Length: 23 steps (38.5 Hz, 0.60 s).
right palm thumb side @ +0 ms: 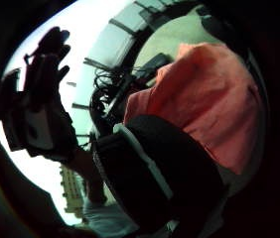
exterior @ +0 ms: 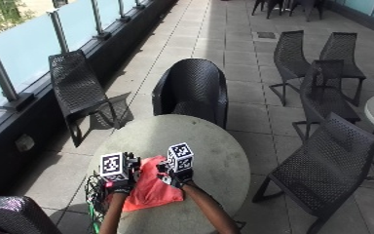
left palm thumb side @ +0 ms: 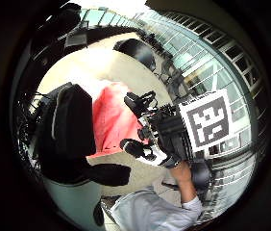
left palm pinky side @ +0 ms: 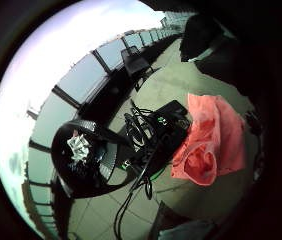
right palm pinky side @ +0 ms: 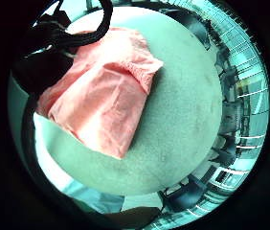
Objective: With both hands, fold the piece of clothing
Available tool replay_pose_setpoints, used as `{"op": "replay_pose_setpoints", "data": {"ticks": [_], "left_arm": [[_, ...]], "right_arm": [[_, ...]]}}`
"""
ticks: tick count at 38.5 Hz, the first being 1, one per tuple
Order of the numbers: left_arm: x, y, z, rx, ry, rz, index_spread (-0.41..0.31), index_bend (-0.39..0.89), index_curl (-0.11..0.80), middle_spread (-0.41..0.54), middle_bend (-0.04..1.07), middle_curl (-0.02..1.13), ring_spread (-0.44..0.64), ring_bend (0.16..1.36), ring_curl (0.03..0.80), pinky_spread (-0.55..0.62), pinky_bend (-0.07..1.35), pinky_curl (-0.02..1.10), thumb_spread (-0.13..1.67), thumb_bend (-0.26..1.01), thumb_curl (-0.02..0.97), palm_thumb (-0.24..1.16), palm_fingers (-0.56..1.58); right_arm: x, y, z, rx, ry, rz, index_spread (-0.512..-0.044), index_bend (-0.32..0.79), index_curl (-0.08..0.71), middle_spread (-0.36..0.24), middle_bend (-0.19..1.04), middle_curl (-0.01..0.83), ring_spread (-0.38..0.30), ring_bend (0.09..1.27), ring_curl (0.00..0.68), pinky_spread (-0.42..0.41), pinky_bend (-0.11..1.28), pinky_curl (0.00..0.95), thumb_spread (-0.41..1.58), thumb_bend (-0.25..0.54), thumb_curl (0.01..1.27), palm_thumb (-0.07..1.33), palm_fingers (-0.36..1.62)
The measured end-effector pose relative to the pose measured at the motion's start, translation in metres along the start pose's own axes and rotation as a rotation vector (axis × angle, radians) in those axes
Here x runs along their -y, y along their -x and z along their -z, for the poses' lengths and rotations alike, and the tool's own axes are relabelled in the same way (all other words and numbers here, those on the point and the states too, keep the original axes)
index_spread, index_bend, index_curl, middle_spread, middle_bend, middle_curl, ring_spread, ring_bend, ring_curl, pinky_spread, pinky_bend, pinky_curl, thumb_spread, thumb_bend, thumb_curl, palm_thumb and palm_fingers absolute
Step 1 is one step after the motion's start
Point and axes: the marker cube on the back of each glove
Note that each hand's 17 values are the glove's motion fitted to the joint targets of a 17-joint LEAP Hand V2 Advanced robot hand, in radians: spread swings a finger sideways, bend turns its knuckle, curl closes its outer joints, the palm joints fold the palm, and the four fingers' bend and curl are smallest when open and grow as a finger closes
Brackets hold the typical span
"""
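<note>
A round grey table (exterior: 219, 146) sits in the lower middle of the outside view. On it, near the lower left of the tabletop, lies a red piece of clothing (exterior: 149, 187). It is bunched and partly folded, not flat.

The person's left hand (exterior: 118, 183) is at the left edge of the clothing, low in the frame. The right hand (exterior: 177, 176) is just beside the clothing's upper right edge. Both hands are near each other, with the cloth between and below them. From this view I cannot tell if either hand touches the cloth.

In the left thumb side palm view, the right hand (left palm thumb side: 147, 144) shows in the middle of the frame. Its fingers are a little curled and hold nothing there. The red cloth (left palm thumb side: 109, 120) lies behind it on the table.

In the right thumb side palm view, the left hand (right palm thumb side: 43, 109) shows at the left of the frame. Its fingers are straight and spread apart, up in the air, and hold nothing.

In the right little finger side palm view, the cloth (right palm pinky side: 101, 96) fills the upper left part of the table, with one layer lying over another.

Black woven chairs (exterior: 190, 90) stand around the table on a tiled floor. A glass railing (exterior: 25, 44) runs along the upper left of the outside view. A bundle of black cables (left palm pinky side: 141, 135) lies on the table next to the cloth, in the middle of the left little finger side palm view.
</note>
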Motion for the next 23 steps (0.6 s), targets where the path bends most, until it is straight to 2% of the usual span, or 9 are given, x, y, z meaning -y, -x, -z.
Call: {"op": "replay_pose_setpoints", "data": {"ticks": [2,3,8,10,13,18,19,20,23], "left_arm": [[-0.008,-0.023,-0.007,-0.072,0.075,-0.028,-0.132,0.14,0.315,-0.066,0.17,0.36,0.09,0.52,0.33,0.25,0.51,0.39,1.42,-0.01,0.268,0.33,0.48],[-0.011,-0.033,-0.01,-0.098,0.098,-0.041,-0.132,0.14,0.316,-0.066,0.17,0.36,0.09,0.52,0.328,0.25,0.51,0.39,1.42,-0.01,0.27,0.33,0.48],[-0.013,-0.058,-0.014,-0.113,0.124,-0.09,-0.132,0.14,0.316,-0.066,0.18,0.36,0.1,0.51,0.328,0.26,0.52,0.38,1.41,-0.01,0.272,0.34,0.48],[-0.015,-0.065,-0.013,-0.115,0.131,-0.105,-0.133,0.14,0.314,-0.066,0.18,0.36,0.1,0.51,0.328,0.26,0.52,0.38,1.4,-0.01,0.273,0.34,0.47],[-0.016,-0.075,-0.016,-0.111,0.136,-0.125,-0.133,0.14,0.313,-0.067,0.18,0.36,0.1,0.51,0.326,0.26,0.52,0.38,1.4,-0.01,0.277,0.34,0.47],[-0.017,-0.084,-0.027,-0.071,0.173,-0.153,-0.133,0.13,0.312,-0.067,0.18,0.36,0.1,0.51,0.326,0.27,0.53,0.38,1.39,-0.01,0.281,0.34,0.46],[-0.017,-0.086,-0.028,-0.065,0.182,-0.155,-0.133,0.14,0.313,-0.067,0.18,0.36,0.11,0.51,0.325,0.27,0.53,0.38,1.39,-0.01,0.281,0.34,0.47],[-0.018,-0.087,-0.029,-0.061,0.189,-0.158,-0.133,0.13,0.312,-0.067,0.18,0.36,0.11,0.51,0.325,0.27,0.53,0.38,1.39,-0.01,0.282,0.34,0.46],[-0.018,-0.09,-0.028,-0.056,0.198,-0.162,-0.132,0.14,0.312,-0.067,0.17,0.36,0.11,0.51,0.324,0.27,0.54,0.38,1.39,-0.01,0.283,0.35,0.46]], "right_arm": [[-0.004,-0.032,0.019,-0.125,0.003,-0.02,-0.314,0.12,0.156,-0.118,0.37,0.482,-0.116,0.73,0.482,-0.101,0.83,0.493,0.9,-0.151,0.43,0.33,0.49],[-0.012,-0.044,0.032,-0.198,0.025,-0.044,-0.325,0.18,0.173,-0.114,0.36,0.472,-0.094,0.65,0.453,-0.059,0.79,0.474,0.93,-0.132,0.41,0.29,0.44],[-0.046,-0.095,0.088,-0.5,0.134,-0.204,-0.355,0.27,0.227,-0.105,0.33,0.444,-0.026,0.42,0.35,0.081,0.63,0.386,1.03,-0.087,0.35,0.14,0.33],[-0.055,-0.111,0.105,-0.564,0.124,-0.258,-0.362,0.29,0.246,-0.108,0.32,0.436,-0.004,0.37,0.326,0.117,0.57,0.366,1.05,-0.075,0.33,0.09,0.29],[-0.068,-0.132,0.13,-0.613,0.041,-0.325,-0.371,0.29,0.267,-0.108,0.29,0.424,0.025,0.31,0.302,0.161,0.52,0.344,1.08,-0.051,0.31,0.06,0.24],[-0.09,-0.158,0.161,-0.561,-0.135,-0.397,-0.378,0.26,0.28,-0.108,0.26,0.407,0.052,0.28,0.274,0.205,0.46,0.309,1.24,0.095,0.32,0.27,0.25],[-0.093,-0.16,0.164,-0.547,-0.156,-0.405,-0.38,0.25,0.283,-0.108,0.26,0.404,0.056,0.27,0.271,0.211,0.45,0.306,1.23,0.071,0.31,0.25,0.26],[-0.096,-0.163,0.166,-0.538,-0.17,-0.411,-0.38,0.24,0.287,-0.108,0.25,0.402,0.059,0.27,0.27,0.216,0.44,0.302,1.28,0.106,0.32,0.3,0.26],[-0.103,-0.166,0.168,-0.522,-0.188,-0.425,-0.381,0.22,0.295,-0.108,0.24,0.396,0.067,0.26,0.268,0.228,0.43,0.298,1.34,0.124,0.31,0.33,0.27]]}}
